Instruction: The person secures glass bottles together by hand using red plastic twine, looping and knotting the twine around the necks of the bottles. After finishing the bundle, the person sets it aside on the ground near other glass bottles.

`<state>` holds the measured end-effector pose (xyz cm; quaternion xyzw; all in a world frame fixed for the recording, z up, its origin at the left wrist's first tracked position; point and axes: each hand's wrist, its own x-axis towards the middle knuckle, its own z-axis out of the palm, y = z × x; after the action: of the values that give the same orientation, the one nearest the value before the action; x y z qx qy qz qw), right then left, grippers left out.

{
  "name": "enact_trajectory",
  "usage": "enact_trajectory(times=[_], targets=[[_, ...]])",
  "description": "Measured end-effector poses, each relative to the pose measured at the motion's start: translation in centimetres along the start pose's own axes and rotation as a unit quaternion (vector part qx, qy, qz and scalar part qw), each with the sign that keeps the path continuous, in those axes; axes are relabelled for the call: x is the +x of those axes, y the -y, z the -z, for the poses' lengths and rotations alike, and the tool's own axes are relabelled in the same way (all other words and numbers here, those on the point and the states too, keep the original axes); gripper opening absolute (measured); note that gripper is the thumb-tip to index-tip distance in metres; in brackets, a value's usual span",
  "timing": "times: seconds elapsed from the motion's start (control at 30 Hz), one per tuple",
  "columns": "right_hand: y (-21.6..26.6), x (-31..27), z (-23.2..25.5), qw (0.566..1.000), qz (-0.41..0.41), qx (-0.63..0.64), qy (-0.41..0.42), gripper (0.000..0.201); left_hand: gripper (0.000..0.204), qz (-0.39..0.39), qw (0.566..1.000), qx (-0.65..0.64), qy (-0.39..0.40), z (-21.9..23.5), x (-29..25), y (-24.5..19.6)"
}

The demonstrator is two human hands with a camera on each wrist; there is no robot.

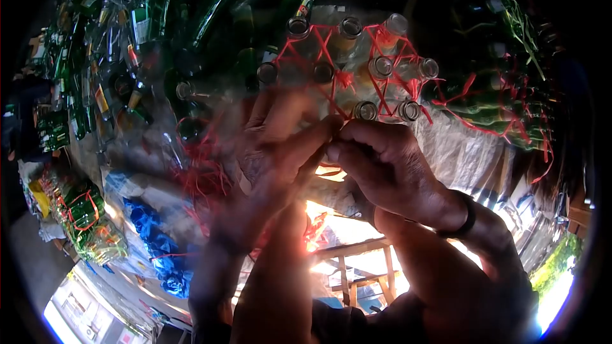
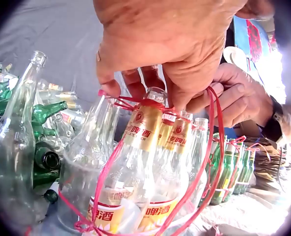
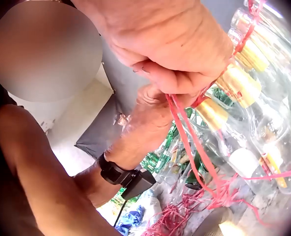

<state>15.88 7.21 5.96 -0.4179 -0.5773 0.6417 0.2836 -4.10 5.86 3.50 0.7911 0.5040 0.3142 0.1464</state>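
Clear glass beer bottles (image 2: pixel 140 172) with gold neck labels stand in a bundle, red plastic twine (image 2: pixel 210 128) running between their necks and lower around their bodies. My left hand (image 1: pixel 290 146) is bent over the near bottle necks and pinches the twine there. Close against it, my right hand (image 1: pixel 395 159) grips the twine with curled fingers. Two strands of twine (image 3: pixel 185 125) hang from beneath the right hand in the right wrist view. In the head view, open bottle mouths (image 1: pixel 364 111) show just beyond the fingertips, which partly hide each other.
Many loose green and clear bottles (image 1: pixel 134 32) lie heaped to the left. Tied green bottles (image 1: pixel 510 114) stand at the right. A tangle of red twine (image 1: pixel 207 175) and blue plastic (image 1: pixel 153 236) lie left of my arms. A wooden stool (image 1: pixel 354 267) is below.
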Motion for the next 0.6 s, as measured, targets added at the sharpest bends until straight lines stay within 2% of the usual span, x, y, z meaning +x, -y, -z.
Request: enact_trajectory(times=[0.07,0.13,0.2,0.27,0.3,0.33,0.4,0.43,0.6], targets=[[0.3,0.0,0.2,1.0,0.022,0.0,-0.011,0.01,0.032,-0.012,1.0,-0.012,-0.014,-0.4,-0.2,0.5],[2.4,0.0,1.6,0.993,-0.092,-0.054,0.055,0.01,0.031,-0.013,0.999,-0.016,-0.027,-0.7,-0.2,0.8],[1.7,-0.1,2.6,0.994,-0.086,-0.016,0.071,0.008,0.03,-0.009,0.999,-0.019,-0.036,-0.9,-0.3,1.1],[1.8,0.2,3.4,0.994,0.002,-0.049,0.098,0.024,0.03,-0.002,0.999,-0.026,-0.041,-1.1,-0.3,1.2],[2.8,0.3,4.7,0.982,-0.026,-0.124,0.142,0.003,0.03,0.003,0.999,-0.028,-0.042,-1.2,-0.2,1.1],[4.2,0.4,4.8,0.982,-0.029,-0.123,0.142,0.003,0.029,0.005,0.999,-0.029,-0.042,-1.1,-0.1,0.9],[6.5,0.4,4.8,0.957,-0.266,-0.029,0.115,0.002,0.028,0.014,0.999,-0.037,-0.034,-0.8,0.1,0.4],[6.8,0.5,5.1,0.956,-0.268,-0.027,0.115,0.002,0.028,0.02,0.998,-0.043,-0.029,-0.6,0.4,0.2],[6.8,0.7,7.0,0.928,-0.226,-0.108,0.275,0.021,0.024,0.04,0.996,-0.073,-0.025,-0.7,0.8,0.2]])
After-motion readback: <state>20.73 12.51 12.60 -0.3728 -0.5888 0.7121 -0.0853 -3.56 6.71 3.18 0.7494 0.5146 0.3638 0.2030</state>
